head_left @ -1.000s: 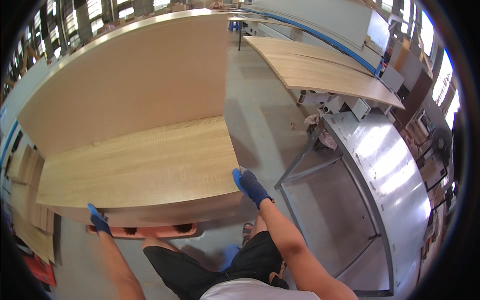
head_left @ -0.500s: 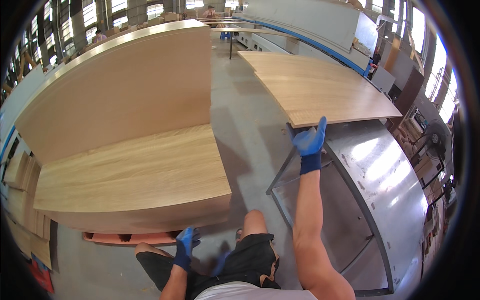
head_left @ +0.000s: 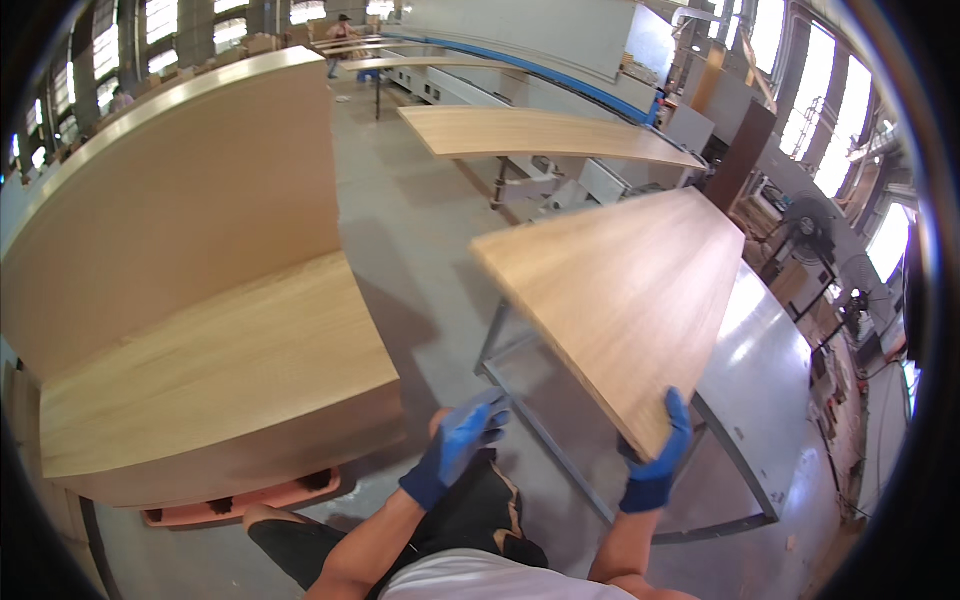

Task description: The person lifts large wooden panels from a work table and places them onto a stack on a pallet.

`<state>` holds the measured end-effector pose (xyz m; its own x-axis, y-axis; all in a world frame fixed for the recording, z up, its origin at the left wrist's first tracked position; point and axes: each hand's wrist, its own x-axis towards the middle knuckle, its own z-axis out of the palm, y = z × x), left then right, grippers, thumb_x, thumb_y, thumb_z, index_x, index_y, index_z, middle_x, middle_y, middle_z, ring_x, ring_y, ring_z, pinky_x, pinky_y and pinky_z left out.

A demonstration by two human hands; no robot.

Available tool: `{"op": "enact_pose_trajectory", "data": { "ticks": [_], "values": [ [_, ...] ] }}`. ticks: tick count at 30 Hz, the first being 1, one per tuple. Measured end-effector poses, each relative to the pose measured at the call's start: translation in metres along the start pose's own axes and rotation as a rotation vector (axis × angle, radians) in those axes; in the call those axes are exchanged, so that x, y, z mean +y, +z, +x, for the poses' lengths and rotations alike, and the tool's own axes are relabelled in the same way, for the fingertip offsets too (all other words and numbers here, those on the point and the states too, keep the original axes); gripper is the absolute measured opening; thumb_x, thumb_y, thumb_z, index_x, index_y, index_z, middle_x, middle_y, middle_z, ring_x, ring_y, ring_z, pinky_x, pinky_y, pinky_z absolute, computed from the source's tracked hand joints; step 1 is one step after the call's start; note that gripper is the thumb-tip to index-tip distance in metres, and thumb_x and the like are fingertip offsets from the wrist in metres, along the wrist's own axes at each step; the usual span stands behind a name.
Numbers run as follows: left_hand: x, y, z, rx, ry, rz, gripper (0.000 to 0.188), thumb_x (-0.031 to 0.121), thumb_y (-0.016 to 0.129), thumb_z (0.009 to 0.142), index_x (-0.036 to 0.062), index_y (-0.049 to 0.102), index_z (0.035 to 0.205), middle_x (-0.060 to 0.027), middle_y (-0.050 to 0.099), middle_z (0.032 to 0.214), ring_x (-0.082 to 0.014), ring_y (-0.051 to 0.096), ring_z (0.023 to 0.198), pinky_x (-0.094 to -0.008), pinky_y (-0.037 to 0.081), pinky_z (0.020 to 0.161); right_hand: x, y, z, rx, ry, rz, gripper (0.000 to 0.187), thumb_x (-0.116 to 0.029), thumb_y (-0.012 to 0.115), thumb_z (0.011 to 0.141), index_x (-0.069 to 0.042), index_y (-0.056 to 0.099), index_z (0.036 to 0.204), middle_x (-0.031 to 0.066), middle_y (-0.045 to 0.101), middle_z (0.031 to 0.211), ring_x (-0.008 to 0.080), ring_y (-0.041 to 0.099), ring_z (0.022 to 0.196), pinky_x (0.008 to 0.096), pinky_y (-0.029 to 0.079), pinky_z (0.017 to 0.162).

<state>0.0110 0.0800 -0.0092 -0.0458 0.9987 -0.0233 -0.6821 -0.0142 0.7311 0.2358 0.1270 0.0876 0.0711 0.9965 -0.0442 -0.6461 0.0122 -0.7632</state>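
My right hand [head_left: 662,448], in a blue glove, grips the near corner of a wood-grain board [head_left: 625,295], thumb on top and other fingers partly hidden by the edge. This board lies turned at an angle over a metal-topped table [head_left: 765,375], its left corner out past the frame. My left hand [head_left: 467,432], gloved too, hangs in the air left of the board, empty, with fingers loosely apart. To its left is a tall stack of boards with a wood-grain top [head_left: 215,375].
Beyond the held board, another wood-grain board [head_left: 545,133] rests on a long machine with a blue rail [head_left: 590,100]. Tall brown panels [head_left: 190,190] stand behind the stack, which sits on an orange pallet [head_left: 245,497]. A fan [head_left: 806,228] stands at the right; a person [head_left: 341,38] is far off.
My right hand has pulled one board toward me and turned it, parting it from the board behind. My left hand has risen and moved right. The view has shifted to the right.
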Motion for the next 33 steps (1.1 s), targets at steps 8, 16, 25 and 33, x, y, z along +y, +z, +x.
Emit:
{"op": "enact_pose_trajectory", "data": {
  "ticks": [8,16,25,33],
  "values": [
    [-0.041,0.056,-0.025,0.018,0.154,0.319,0.019,0.012,0.050,0.084,-0.0002,0.060,0.095,-0.0124,0.062,0.094,-0.0191,0.061,0.084,-0.0270,0.047,0.074,0.034,-0.039,-0.085,-0.014,0.344,0.100,0.046,-0.020,0.051,0.086,0.002,0.039,0.124,0.0158,0.052,0.117,0.0268,0.053,0.104,0.0395,0.043,0.090],
    [0.047,-0.111,-0.123,0.533,0.536,-0.077,0.018,0.008,0.053,0.070,0.0004,0.062,0.085,-0.0080,0.062,0.081,-0.0162,0.058,0.077,-0.0281,0.047,0.073,0.067,-0.077,-0.070,-0.497,0.295,-0.456,0.047,-0.039,0.041,0.090,-0.007,0.043,0.125,0.0140,0.055,0.116,0.0270,0.056,0.101,0.0423,0.047,0.083],
    [0.138,-0.267,-0.378,1.050,1.267,0.532,0.050,0.037,0.033,0.093,0.0022,0.036,0.129,-0.0132,0.044,0.128,-0.0246,0.049,0.109,-0.0370,0.044,0.088,0.010,-0.115,0.058,-0.198,0.138,0.123,0.047,-0.039,0.040,0.090,-0.003,0.045,0.119,0.0133,0.050,0.120,0.0260,0.053,0.103,0.0352,0.043,0.088],
    [0.113,-0.228,-0.388,1.036,1.302,-0.429,0.051,0.035,0.042,0.090,0.0053,0.036,0.131,-0.0120,0.040,0.132,-0.0271,0.041,0.117,-0.0403,0.032,0.099,0.116,-0.015,-0.034,-0.167,0.196,-0.001,0.047,-0.034,0.040,0.092,-0.003,0.038,0.127,0.0138,0.045,0.126,0.0271,0.045,0.114,0.0418,0.041,0.093]
  ]
}}
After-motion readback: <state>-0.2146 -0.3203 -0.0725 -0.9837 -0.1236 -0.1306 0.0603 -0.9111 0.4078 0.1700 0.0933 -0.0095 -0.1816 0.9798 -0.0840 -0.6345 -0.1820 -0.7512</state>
